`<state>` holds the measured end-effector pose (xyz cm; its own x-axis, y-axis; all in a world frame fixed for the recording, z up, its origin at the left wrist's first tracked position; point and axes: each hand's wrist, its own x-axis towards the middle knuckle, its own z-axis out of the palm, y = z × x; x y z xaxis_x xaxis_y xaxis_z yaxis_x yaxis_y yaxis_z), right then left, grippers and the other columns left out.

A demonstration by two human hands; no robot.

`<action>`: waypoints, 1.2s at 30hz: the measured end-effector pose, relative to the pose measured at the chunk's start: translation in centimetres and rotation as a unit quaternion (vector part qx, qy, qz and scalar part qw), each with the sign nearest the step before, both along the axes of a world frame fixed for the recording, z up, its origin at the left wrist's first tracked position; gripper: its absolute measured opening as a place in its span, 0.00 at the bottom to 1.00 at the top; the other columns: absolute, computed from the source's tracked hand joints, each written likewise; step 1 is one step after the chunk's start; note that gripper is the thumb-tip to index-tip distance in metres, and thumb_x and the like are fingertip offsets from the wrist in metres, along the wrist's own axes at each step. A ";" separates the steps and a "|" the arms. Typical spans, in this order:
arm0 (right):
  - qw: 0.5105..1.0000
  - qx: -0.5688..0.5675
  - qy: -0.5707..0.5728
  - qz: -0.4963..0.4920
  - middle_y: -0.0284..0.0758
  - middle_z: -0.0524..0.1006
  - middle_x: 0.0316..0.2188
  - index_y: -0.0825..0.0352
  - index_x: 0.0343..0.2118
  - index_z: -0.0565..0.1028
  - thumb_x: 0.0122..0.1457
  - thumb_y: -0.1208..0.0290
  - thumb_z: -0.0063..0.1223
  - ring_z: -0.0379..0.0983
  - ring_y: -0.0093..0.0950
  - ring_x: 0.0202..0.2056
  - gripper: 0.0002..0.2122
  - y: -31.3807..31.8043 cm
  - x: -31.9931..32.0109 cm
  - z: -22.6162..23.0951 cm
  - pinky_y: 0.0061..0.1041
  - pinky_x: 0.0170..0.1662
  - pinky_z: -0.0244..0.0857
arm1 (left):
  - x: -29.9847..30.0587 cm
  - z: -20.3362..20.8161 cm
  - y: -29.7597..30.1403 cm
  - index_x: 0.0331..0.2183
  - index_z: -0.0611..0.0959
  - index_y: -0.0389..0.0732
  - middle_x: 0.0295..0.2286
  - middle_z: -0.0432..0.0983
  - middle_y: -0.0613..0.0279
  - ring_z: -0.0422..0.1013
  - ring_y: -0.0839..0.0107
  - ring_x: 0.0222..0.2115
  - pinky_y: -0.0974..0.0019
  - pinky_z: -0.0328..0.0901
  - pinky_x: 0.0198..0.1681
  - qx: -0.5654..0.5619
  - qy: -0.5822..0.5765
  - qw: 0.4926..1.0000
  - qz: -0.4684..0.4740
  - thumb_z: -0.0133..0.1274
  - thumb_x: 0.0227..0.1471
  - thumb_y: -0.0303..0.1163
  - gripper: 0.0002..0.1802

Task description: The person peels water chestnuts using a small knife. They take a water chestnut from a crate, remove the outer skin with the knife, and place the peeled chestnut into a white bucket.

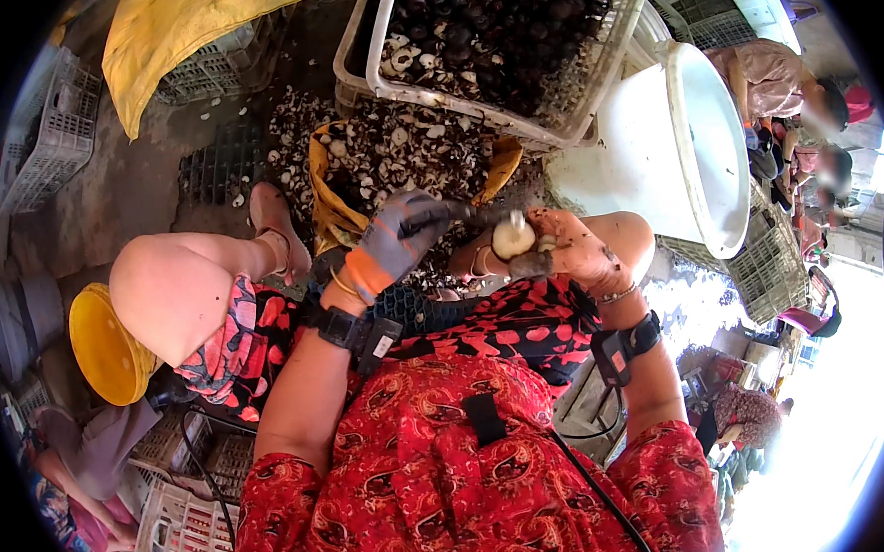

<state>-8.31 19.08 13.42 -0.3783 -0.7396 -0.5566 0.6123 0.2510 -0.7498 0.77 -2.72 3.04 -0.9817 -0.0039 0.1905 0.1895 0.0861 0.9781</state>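
Observation:
My left hand (398,240), in a grey and orange glove, is closed around a dark-handled peeling tool (474,215). The tool's tip reaches the white flesh of a water chestnut (512,239). Bare-skinned and speckled with dirt, my right hand (571,245) grips that water chestnut, with a dark covering on one fingertip. Both hands meet above my lap. Just beyond them, a yellow sack (332,187) lies spread among brown and white peelings (397,160). A pale crate (474,112) farther off holds many dark water chestnuts (480,23) with several white ones at its left side.
A tall white tub (615,160) stands at the right beside my knee. At the left are a yellow bucket (113,345) and a grey crate (56,135). Yellow sheeting (190,30) drapes over another crate. Other people (774,74) sit along the right side.

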 end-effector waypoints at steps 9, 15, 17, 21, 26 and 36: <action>0.930 0.051 0.349 -0.101 0.33 0.72 0.38 0.71 0.44 0.69 0.43 0.66 0.66 0.69 0.25 0.35 0.26 -3.1 3.3 -6.6 0.20 0.39 0.65 | 0.3 -0.1 2.9 0.45 0.75 0.36 0.38 0.74 0.63 0.70 0.77 0.35 0.74 0.67 0.39 0.388 -0.249 0.887 0.011 0.57 0.47 0.28 0.21; 0.963 -0.144 -0.146 -0.174 0.37 0.71 0.44 0.71 0.52 0.63 0.52 0.60 0.55 0.71 0.22 0.33 0.27 1.1 3.1 -8.3 0.21 0.32 0.68 | 0.0 0.2 3.1 0.43 0.75 0.35 0.36 0.75 0.62 0.71 0.76 0.35 0.74 0.67 0.39 0.369 -0.210 0.905 0.009 0.55 0.47 0.24 0.19; 0.940 -0.162 -0.199 -0.226 0.37 0.72 0.42 0.72 0.51 0.65 0.53 0.60 0.55 0.70 0.21 0.30 0.26 0.3 3.7 -9.4 0.20 0.29 0.68 | 0.0 0.8 3.3 0.43 0.75 0.35 0.37 0.75 0.62 0.71 0.75 0.37 0.73 0.66 0.41 0.357 -0.212 0.910 -0.002 0.55 0.46 0.22 0.19; 0.916 -0.281 -0.249 -0.140 0.37 0.72 0.40 0.71 0.49 0.66 0.53 0.62 0.54 0.71 0.26 0.34 0.24 0.2 2.8 -7.8 0.23 0.33 0.69 | -0.1 0.4 3.3 0.43 0.76 0.35 0.37 0.75 0.62 0.71 0.75 0.37 0.73 0.66 0.41 0.326 -0.164 0.931 0.005 0.55 0.46 0.22 0.18; 0.970 -0.123 -0.022 -0.211 0.37 0.72 0.40 0.73 0.48 0.65 0.52 0.74 0.54 0.72 0.25 0.36 0.21 -0.9 3.2 -2.5 0.19 0.31 0.68 | -1.1 -2.0 -0.3 0.41 0.77 0.36 0.36 0.75 0.64 0.70 0.77 0.33 0.74 0.65 0.40 0.349 -0.245 0.899 0.102 0.55 0.46 0.22 0.16; 0.976 0.004 0.142 -0.163 0.30 0.74 0.29 0.71 0.43 0.68 0.49 0.81 0.56 0.70 0.18 0.21 0.17 -2.4 2.7 0.6 0.15 0.19 0.59 | -0.9 2.0 0.1 0.31 0.82 0.41 0.33 0.75 0.59 0.71 0.65 0.34 0.66 0.65 0.39 0.036 -0.089 0.990 0.103 0.57 0.38 0.22 0.12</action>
<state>-5.66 16.71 13.99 -0.7332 -0.5502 -0.3998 0.4277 0.0840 -0.9000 -0.08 -2.59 5.05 -0.9766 -0.2148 0.0068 -0.0003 0.0329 0.9995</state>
